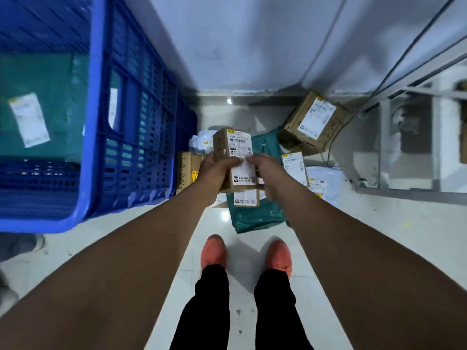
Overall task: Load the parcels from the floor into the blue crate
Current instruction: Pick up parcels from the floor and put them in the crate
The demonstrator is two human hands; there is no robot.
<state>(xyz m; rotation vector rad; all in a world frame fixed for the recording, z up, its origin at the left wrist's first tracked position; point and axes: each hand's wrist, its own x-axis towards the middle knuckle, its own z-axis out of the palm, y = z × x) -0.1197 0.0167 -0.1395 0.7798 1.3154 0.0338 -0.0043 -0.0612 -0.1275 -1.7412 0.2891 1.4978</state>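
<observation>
I hold a small brown cardboard parcel (pixel 233 150) with white labels above the floor, between both hands. My left hand (pixel 214 170) grips its left side and my right hand (pixel 265 170) grips its right side, thumbs on the label. The big blue crate (pixel 96 122) stands to the left, its rim high beside my left arm; a teal bag parcel (pixel 50 102) with a white label lies inside. More parcels lie on the floor beneath my hands: a teal bag (pixel 255 218), a brown box (pixel 309 122) by the wall, white bags (pixel 323 183) and a small box (pixel 185 170).
A grey wall (pixel 240 46) closes the far side. A metal shelf frame (pixel 414 147) stands at the right. My red shoes (pixel 213 251) stand on the white tiled floor just short of the parcel pile. Another person's shoe (pixel 38 243) shows at the left, under the crate.
</observation>
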